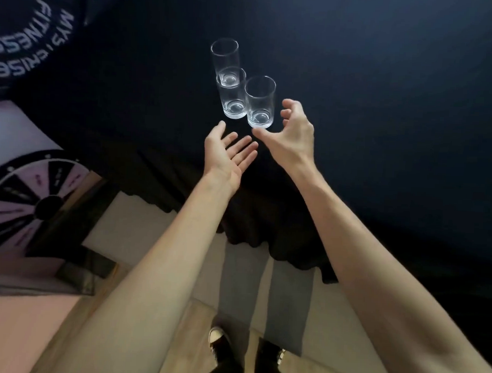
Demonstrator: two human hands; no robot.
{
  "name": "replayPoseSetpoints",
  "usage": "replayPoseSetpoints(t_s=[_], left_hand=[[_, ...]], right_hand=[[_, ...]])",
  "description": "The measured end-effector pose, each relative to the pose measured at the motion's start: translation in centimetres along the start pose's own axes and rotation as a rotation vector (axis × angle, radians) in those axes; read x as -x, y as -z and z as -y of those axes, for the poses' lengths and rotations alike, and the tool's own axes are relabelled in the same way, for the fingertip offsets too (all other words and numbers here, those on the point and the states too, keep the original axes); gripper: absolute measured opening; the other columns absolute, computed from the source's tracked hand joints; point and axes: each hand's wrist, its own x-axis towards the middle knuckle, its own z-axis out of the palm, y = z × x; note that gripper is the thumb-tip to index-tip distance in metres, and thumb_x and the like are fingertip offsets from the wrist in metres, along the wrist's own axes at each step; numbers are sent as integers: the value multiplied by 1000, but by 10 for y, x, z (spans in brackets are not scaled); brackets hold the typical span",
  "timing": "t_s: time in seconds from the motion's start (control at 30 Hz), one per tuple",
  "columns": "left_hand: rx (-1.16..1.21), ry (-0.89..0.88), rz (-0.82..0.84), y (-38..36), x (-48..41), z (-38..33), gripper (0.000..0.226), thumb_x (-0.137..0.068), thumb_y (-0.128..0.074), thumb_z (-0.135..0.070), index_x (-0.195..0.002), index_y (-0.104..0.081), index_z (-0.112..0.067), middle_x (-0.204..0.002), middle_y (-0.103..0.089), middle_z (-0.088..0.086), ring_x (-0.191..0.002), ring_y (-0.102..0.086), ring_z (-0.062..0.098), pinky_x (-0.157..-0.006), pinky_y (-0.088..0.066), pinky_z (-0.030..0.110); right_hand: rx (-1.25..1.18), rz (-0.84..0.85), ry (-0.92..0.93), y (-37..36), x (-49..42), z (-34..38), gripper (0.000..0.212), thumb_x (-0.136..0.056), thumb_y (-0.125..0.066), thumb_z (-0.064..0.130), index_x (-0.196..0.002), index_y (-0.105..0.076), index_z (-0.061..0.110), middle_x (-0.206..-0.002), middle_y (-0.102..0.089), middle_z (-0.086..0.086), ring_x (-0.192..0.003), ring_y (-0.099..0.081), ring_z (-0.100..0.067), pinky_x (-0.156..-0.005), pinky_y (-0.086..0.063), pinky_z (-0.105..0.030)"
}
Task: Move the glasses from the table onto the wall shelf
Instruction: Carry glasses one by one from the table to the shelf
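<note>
Three clear glasses stand upright in a tight group on a table under a dark cloth (383, 107): a far glass (225, 62), a middle glass (232, 97) and a near glass (260, 102). My right hand (293, 133) is open and curved just right of the near glass, thumb under its base side, fingers apart, not clearly touching it. My left hand (228, 154) is open, palm up, just in front of the middle glass. No wall shelf is in view.
The dark cloth hangs over the table's near edge (238, 214). A round black-and-pink wheel (32, 202) stands low at the left. A dark item with white lettering (31, 36) lies at the far left. My shoes (223, 349) stand on a wooden floor.
</note>
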Motion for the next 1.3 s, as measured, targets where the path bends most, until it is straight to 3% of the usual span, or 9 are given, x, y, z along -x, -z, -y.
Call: replayPoseSetpoints(t_s=[0.2,0.47,0.53,0.63,0.77,1.07,1.3], left_hand=[[29,-13,-22,-16,-29,-7,58,-100,-53,-49,-133,-58,-1,-115,-72,23,-103,-75,35,-98,-59,44],[19,2,-17,-18,-29,-9,57,-102,-51,-51,-126,-61,0,-117,-72,21,-107,-74,33,-101,-57,45],[33,28,2,-18,-24,-11,59,-101,-51,-51,-127,-62,1,-122,-71,23,-109,-73,35,-101,-57,45],[16,62,83,-13,-10,-13,63,-102,-50,-52,-130,-63,2,-121,-74,22,-107,-75,34,-98,-59,42],[-91,42,138,11,13,-17,56,-95,-65,-46,-124,-69,1,-107,-79,15,-94,-77,27,-87,-62,36],[-58,-27,-11,82,66,-18,56,-90,-70,-47,-124,-70,-3,-110,-79,16,-98,-78,28,-83,-63,37],[-41,-161,-136,159,141,-15,56,-98,-56,-53,-130,-71,-10,-120,-77,17,-104,-77,27,-82,-62,36]], right_hand=[[81,-38,45,-25,-31,1,70,-76,-85,43,-136,-57,20,-126,-69,5,-115,-66,-15,-83,-46,-26],[14,-59,65,-13,-22,6,58,-75,-86,41,-124,-63,20,-113,-73,6,-102,-70,-12,-89,-58,-35],[-17,-52,101,-6,-11,10,58,-75,-87,43,-122,-63,21,-107,-73,8,-97,-69,-9,-86,-59,-33],[-56,19,169,1,9,16,58,-76,-89,40,-122,-62,18,-106,-71,7,-96,-69,-6,-85,-60,-31],[-128,120,214,1,35,20,55,-77,-90,31,-121,-61,13,-111,-71,3,-102,-71,-11,-88,-61,-36],[-154,301,274,-27,97,40,55,-78,-90,26,-124,-62,13,-111,-71,3,-101,-69,-7,-88,-61,-32],[-179,473,357,-59,183,68,48,-79,-88,21,-119,-62,20,-104,-71,7,-95,-71,-5,-82,-63,-31]])
